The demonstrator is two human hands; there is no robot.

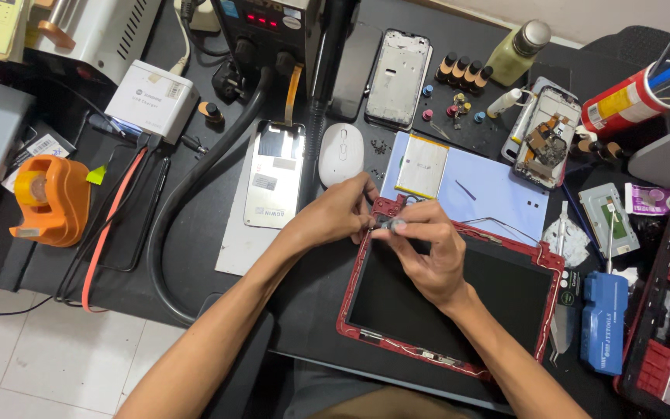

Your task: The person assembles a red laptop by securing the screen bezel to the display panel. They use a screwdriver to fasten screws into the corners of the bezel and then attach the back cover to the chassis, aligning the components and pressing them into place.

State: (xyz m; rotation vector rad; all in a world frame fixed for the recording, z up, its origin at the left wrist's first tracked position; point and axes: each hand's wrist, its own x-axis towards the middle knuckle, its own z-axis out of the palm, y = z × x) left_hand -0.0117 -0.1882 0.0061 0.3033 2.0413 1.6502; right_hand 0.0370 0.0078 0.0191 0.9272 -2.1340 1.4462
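Landmark: we take the red-framed tablet [447, 299], lying open on the dark bench.
Left hand [339, 211]: at the tablet's upper-left corner; we see its fingertips pinched together on a small grey part [388, 225].
Right hand [426, 252]: over the tablet's upper edge, fingers closed on the same part.
White mouse [340, 154]: just beyond that corner.
Flat battery [421, 165]: beyond the upper edge, on a pale blue sheet [490, 190].

Tight quarters above the red-framed tablet [505, 256]: white mouse [340, 153] and flat battery [421, 166] crowd its top edge, blue tool [605, 320] hems the right. The dark screen sits bare, and there's open desk left toward the black hose [188, 194].
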